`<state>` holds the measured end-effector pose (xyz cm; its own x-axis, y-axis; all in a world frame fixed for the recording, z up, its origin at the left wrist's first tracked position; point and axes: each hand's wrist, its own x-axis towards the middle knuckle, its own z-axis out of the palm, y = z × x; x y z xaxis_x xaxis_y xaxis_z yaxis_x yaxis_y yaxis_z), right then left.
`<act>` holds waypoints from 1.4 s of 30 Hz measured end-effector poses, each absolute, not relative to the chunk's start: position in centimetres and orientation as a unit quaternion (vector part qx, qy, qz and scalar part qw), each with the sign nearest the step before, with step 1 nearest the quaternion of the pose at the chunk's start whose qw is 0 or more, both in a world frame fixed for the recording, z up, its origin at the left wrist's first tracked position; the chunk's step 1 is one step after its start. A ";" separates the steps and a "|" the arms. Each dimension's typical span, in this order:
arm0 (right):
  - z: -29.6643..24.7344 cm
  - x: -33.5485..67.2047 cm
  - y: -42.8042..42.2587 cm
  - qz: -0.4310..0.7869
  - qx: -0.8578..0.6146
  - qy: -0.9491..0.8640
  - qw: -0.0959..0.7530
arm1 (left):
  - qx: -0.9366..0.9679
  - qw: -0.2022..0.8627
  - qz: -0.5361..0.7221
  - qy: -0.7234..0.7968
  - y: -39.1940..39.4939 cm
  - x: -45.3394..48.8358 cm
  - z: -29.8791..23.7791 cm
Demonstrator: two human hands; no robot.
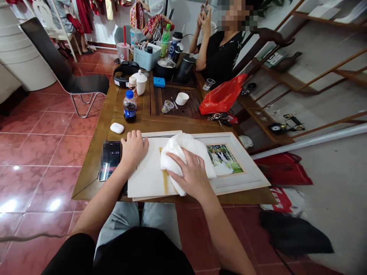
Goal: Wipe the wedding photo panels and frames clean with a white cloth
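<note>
white cloth point(190, 142), bunched, near the front edge of the wooden surface point(88, 185). it rests over the right part of a white panel point(150, 164) and reaches the frame of a framed photograph point(226, 158); how panel and frame meet beneath it is hidden. a tan strip point(165, 181) shows at the cloth's left side, its nature unclear.

right hand point(195, 173): the grip is closed loosely over the cloth, fingers bent across the top. left hand point(134, 151): palm down at the panel's far left corner, fingers together, thumb apart on the white face; whether the grip also pinches the edge cannot be told.

the step in hand appears to be wiping or pressing with the cloth while the left hand steadies the panel. the next move would call for even pressure and a braced panel, since a loose sheet could slide.

beside the left forearm lies a phone point(113, 162); beyond it, a white case point(117, 128) and a blue-capped bottle point(130, 110). farther back stand a lidded white cup point(140, 83) and a small white bowl point(182, 98), with a red bag point(222, 93) to the right. at the far side, another person point(219, 53) raises a small device in both hands.
</note>
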<state>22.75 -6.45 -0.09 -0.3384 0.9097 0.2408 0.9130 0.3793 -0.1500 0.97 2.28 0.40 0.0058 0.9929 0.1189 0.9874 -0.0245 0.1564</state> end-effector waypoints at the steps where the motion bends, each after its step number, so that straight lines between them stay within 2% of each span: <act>1: -0.1 22.8 -5.8 -0.006 -0.556 -0.819 0.141 | 0.709 0.014 0.099 0.698 2.3 1.0 0.4; 15: 0.4 22.8 -1.4 -0.003 -0.560 -0.818 0.135 | 0.706 0.013 0.100 0.701 2.3 1.0 0.5; 32: -0.8 24.1 -11.1 -0.074 -0.537 -0.823 0.170 | 0.708 0.021 0.116 0.696 2.3 0.9 0.5; 39: -1.2 24.9 -13.0 -0.094 -0.488 -0.843 0.207 | 0.725 0.000 0.151 0.673 2.5 0.5 0.8; 42: -1.2 25.6 -13.4 -0.091 -0.462 -0.845 0.255 | 0.746 -0.006 0.173 0.643 2.4 0.3 1.0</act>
